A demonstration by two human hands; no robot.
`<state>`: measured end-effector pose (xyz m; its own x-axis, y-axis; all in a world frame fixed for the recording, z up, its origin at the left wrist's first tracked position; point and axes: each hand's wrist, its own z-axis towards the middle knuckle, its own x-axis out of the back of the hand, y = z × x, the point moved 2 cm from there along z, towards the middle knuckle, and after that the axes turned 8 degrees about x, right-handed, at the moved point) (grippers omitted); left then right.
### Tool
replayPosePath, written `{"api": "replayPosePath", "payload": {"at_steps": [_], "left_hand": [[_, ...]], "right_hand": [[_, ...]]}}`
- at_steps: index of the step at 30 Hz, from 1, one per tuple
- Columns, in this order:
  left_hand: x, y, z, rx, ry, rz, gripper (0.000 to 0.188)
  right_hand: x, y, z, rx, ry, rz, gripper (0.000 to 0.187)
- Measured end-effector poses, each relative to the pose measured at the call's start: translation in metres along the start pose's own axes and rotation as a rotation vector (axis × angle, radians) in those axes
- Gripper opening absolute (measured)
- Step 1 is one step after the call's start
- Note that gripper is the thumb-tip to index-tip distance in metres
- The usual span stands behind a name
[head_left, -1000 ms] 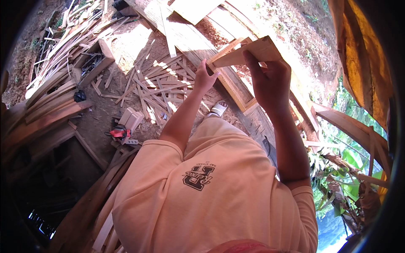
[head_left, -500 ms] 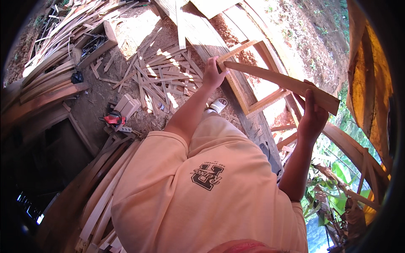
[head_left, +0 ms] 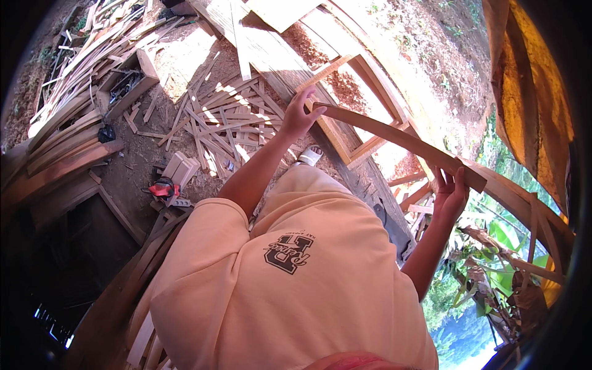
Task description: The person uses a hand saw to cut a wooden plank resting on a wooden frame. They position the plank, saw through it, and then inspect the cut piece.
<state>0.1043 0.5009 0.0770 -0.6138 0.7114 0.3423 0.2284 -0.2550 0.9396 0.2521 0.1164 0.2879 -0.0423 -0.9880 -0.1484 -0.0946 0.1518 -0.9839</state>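
Note:
A long flat wooden board (head_left: pixel 394 134) slants across in front of me, its near right end lower. My left hand (head_left: pixel 300 116) pinches its far left end, thumb on the near side, right beside a corner of a rectangular wooden frame (head_left: pixel 336 140). Whether those fingers also touch the frame, I cannot tell. My right hand (head_left: pixel 451 194) grips the lower edge near the board's other end, its fingertips against the wood. The frame lies on a long plank bench (head_left: pixel 280 57), partly behind the board.
Loose wooden strips (head_left: pixel 216 117) litter the ground at left. Beyond them stands an open wooden box (head_left: pixel 132 86) of tools. A red-and-black tool (head_left: pixel 164 187) lies by small wood blocks (head_left: pixel 180 169). Yellow sheeting (head_left: pixel 533 92) hangs at right above plants.
The board's right end has dropped and turned more edge-on. My right hand has moved down with it, its fingers shifting to the lower edge; the view has shifted slightly.

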Motion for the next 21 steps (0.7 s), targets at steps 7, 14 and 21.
{"api": "replayPosePath", "payload": {"at_steps": [7,14,21], "left_hand": [[0.007,0.062,0.023,0.248,-0.731,-0.150,0.022],[-0.002,0.088,0.030,0.242,-0.830,-0.057,0.020],[-0.019,0.101,0.026,0.152,-0.700,-0.006,0.019]], "right_hand": [[0.070,0.005,-0.013,-0.080,0.149,0.157,0.041],[0.113,0.012,-0.027,-0.048,0.151,0.259,0.038],[0.113,0.001,-0.038,0.005,0.175,0.294,0.036]]}}
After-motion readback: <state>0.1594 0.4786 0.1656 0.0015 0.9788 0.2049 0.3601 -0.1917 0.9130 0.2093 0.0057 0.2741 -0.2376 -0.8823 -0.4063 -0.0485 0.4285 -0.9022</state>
